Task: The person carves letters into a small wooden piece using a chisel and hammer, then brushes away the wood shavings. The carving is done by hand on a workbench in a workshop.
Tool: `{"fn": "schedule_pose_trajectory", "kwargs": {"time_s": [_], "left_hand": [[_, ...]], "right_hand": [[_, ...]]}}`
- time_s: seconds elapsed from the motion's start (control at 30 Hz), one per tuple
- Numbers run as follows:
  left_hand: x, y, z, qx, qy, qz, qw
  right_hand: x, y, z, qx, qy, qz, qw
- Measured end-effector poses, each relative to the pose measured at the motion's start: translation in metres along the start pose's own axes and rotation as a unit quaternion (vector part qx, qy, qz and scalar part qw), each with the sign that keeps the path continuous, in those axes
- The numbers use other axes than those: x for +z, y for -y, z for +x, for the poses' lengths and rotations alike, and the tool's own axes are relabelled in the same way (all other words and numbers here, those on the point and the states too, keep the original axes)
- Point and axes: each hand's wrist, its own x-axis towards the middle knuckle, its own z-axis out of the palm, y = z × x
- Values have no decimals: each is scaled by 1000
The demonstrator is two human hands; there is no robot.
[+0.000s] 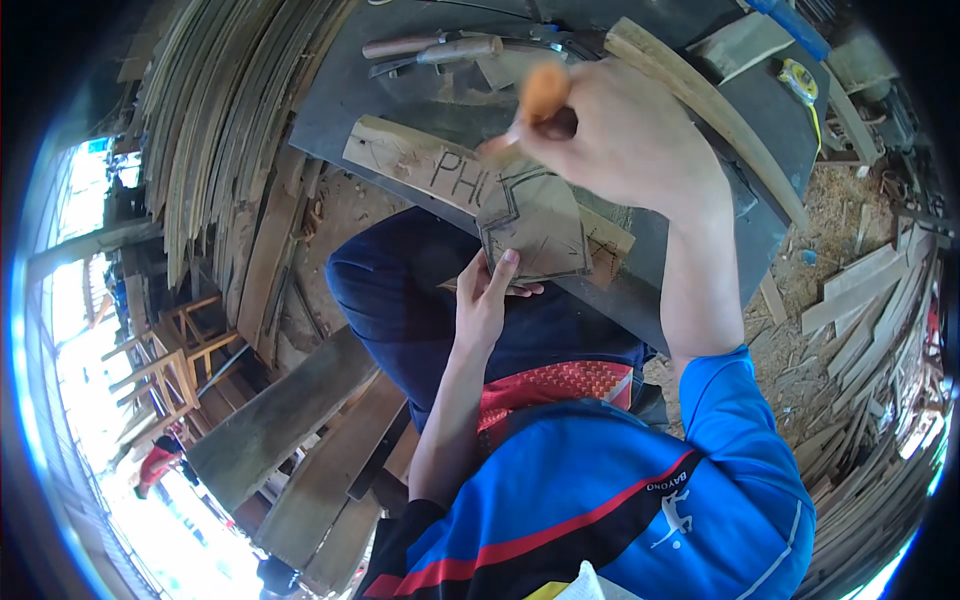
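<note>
In my left hand (484,305) is a flat, brownish wooden piece (545,235) with dark outlines drawn along its edges. The thumb presses on its face and the other fingers fold beneath. My right hand (645,135), raised above it, closes round a tool (545,92) with an orange-brown handle. Motion blurs the tool, and its working end near the piece's upper edge cannot be made out. Behind the piece lies a pale plank (395,155) with dark hand-drawn lettering, partly covered by it.
A dark tabletop (665,265) carries wooden-handled tools (460,50), a long curved timber (725,125) and a yellow tape measure (799,82). Stacked slats (215,110) rise at left. Offcuts (870,295) and shavings cover the floor at right; boards (285,420) lie lower left.
</note>
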Motion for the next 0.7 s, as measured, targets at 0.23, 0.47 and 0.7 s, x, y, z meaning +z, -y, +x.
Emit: {"fn": "schedule_pose_trajectory", "kwargs": {"time_s": [0.23,0.47,0.7], "left_hand": [[-5,3,2,1,9,-4,1000],[-3,3,4,7,20,-21,1000],[-3,6,7,9,40,-33,999]], "right_hand": [[0,7,6,-66,69,-2,995],[17,23,6,-97,63,18,993],[22,33,7,-105,150,71,981]]}}
